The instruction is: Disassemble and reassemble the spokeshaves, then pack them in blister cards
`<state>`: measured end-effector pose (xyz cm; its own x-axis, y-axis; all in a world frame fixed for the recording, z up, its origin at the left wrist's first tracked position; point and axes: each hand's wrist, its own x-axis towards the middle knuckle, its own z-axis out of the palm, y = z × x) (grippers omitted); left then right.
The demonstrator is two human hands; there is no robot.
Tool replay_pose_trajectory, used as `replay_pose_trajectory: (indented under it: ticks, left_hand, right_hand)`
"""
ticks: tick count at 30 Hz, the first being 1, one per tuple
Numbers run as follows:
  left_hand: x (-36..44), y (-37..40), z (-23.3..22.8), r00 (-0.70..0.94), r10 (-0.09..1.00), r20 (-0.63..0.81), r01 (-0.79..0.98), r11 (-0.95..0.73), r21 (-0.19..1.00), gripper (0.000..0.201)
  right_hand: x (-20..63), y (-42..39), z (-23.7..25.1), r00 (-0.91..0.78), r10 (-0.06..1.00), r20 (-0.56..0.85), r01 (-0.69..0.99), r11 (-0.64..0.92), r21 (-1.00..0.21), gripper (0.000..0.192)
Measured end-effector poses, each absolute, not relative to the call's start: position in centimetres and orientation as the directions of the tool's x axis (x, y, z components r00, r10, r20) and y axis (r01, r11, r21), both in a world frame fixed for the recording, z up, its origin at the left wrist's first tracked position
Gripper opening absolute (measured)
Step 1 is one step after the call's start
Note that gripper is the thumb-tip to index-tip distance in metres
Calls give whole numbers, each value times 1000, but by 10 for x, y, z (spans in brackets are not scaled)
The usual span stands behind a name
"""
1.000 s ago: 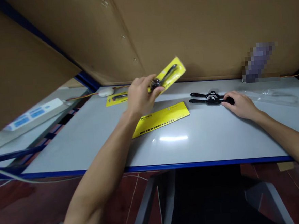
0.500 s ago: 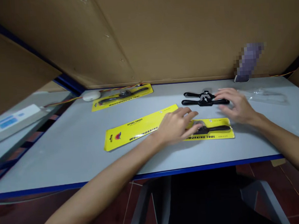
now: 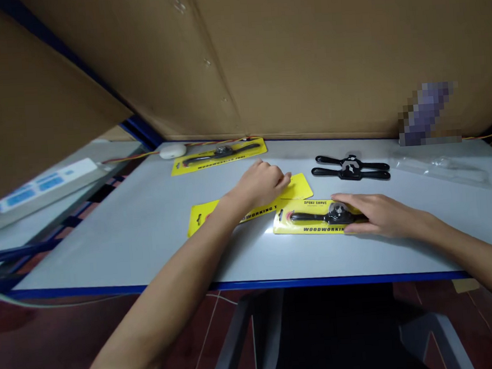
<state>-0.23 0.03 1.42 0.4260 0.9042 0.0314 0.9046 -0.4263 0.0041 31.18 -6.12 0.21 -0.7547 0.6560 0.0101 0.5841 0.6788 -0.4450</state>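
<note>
While both arms reach forward over the grey table point(image 3: 157, 235), the right hand point(image 3: 377, 214) lies flat, fingers together and extended, on the right end of a packaged spokeshave point(image 3: 318, 217); it presses down on the pack and is not closed around it. This pack, a yellow card bearing a black tool, lies flat near the front middle of the table, its left half uncovered.

Left hand point(image 3: 260, 183) rests loosely curled, knuckles up, on an empty yellow backing card point(image 3: 299, 187) that lies just behind and to the left of the pack; the two cards overlap or touch at one corner, which of the two cannot be told. Whether the fingers pinch the card cannot be told from this view.

Other items noted: two loose black spokeshaves point(image 3: 351, 168) side by side behind the right hand, apart from it; a second packaged spokeshave point(image 3: 218, 155) at the far left rear; a small white round object point(image 3: 173, 151) beside it, with coloured wires along the back edge; a clear plastic blister point(image 3: 442, 168) at the far right. Brown cardboard panels point(image 3: 304, 56) enclose the rear and left.
</note>
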Motion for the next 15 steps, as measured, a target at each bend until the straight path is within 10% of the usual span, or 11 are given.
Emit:
replay_pose_trajectory:
  ticks: [15]
  left_hand:
    - [15,-9,14,426,901,86,894,-433,114,32]
  right_hand:
    - [316,-57,3,-745,654,131,604,745,-283,55]
